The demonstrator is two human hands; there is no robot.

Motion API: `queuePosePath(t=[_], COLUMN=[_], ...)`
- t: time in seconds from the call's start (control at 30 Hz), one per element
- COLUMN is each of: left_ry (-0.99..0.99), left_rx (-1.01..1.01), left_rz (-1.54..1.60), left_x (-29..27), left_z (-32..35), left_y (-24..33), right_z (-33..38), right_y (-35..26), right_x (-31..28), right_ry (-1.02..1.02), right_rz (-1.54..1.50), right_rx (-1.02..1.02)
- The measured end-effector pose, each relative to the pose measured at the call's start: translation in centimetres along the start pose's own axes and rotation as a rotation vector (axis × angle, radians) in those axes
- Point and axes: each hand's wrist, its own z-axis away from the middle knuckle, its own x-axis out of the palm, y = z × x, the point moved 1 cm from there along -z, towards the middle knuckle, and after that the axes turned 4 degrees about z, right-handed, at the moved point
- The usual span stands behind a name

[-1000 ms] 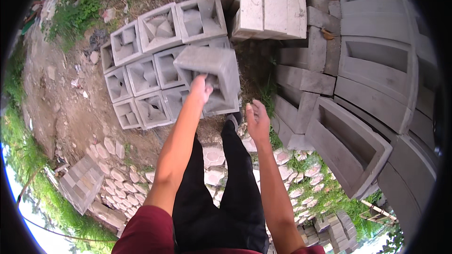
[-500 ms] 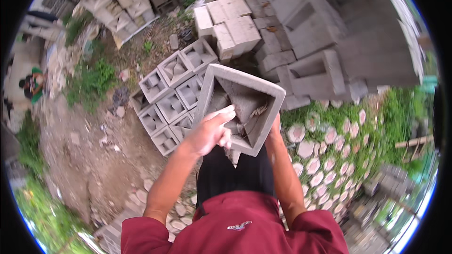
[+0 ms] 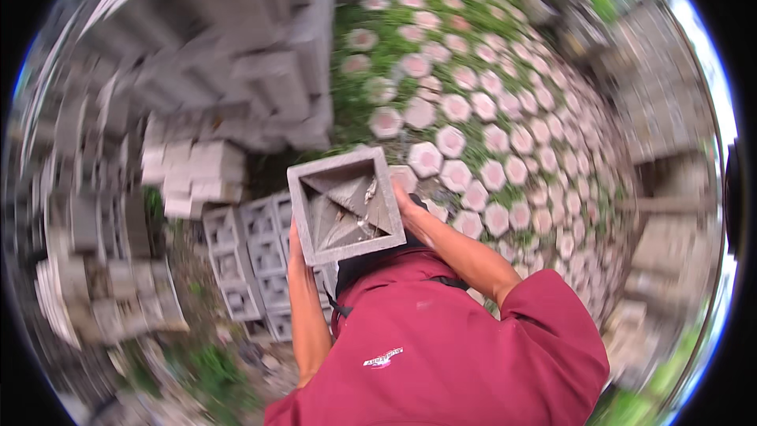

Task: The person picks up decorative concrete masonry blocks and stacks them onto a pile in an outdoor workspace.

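A grey square concrete breeze block (image 3: 341,252), hollow with an X of slanting walls inside, is held in front of my waist. Its open face looks up, and some pale debris lies in the recess. My left hand (image 3: 296,237) supports the left side; most of its fingers are hidden behind the block. On the opposite side my right hand (image 3: 404,199) grips the block, its fingers partly out of sight beneath.
Similar breeze blocks (image 3: 272,282) are stacked to the left below. Beyond them stand pale solid blocks (image 3: 193,166) and large grey concrete pieces (image 3: 229,55). Hexagonal paving stones (image 3: 453,142) set in grass spread ahead and right. More stacked blocks (image 3: 654,87) line the far right.
My left hand has left the block's recess and moved to its left side. My body has turned right, carrying the block, so the stacks now appear farther left.
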Motion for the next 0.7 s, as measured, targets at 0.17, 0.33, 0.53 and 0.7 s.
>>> queuePosePath(t=[0.17,0.33,0.53,0.7], left_ry=[-0.087,-0.268,-0.479,-0.595], left_rx=[-0.191,-0.335,-0.446,-0.554], left_rz=[-0.148,-0.28,-0.355,-0.411], left_x=[8.3,19.6,34.6,46.8], left_z=[-2.8,-6.9,-9.0,-8.7], left_y=[-7.8,-12.7,-20.0,-24.6], right_z=[7.6,14.3,26.0,32.0], right_y=[1.9,-3.2,-10.4,-12.9], right_x=[-11.8,-18.9,-26.0,-33.0], right_ry=[0.163,0.29,0.524,0.636], right_rz=[-0.265,-0.417,-0.496,-0.528], right_rx=[-0.186,-0.443,-0.559,-0.658])
